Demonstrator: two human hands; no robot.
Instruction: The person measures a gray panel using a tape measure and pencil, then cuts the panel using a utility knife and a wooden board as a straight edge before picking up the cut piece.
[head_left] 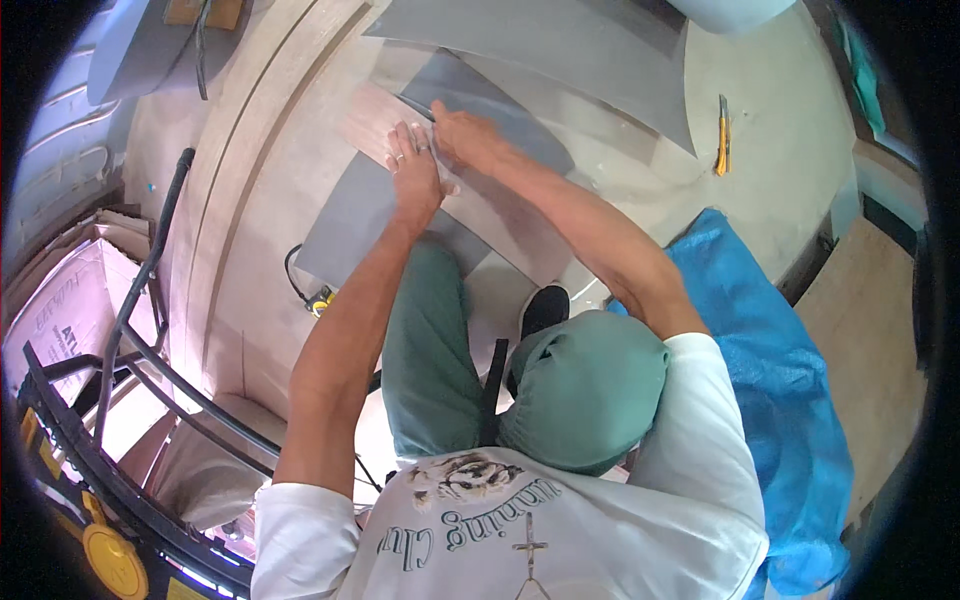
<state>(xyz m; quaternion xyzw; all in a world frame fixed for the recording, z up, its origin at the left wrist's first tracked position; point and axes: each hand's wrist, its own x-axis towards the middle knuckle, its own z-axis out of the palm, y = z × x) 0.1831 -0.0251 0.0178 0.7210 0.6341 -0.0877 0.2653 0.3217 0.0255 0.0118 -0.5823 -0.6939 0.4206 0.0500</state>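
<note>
A pale wood-toned strip (368,118) lies diagonally between a grey sheet piece on its lower left (350,220) and a darker grey piece (515,115) on its upper right. My left hand (415,168) rests flat on the strip, fingers spread and pressing down. Close by, my right hand (465,135) is closed at the strip's upper edge. A thin dark object (415,105) shows at its fingertips; its kind cannot be made out.
A large grey sheet (560,60) curves across the far side. An orange utility knife (722,140) lies at right, above a blue tarp (760,370). A yellow tape measure (319,301) sits left of my knee. Black metal tubing (150,265) stands at left, beside a cardboard box (75,300).
</note>
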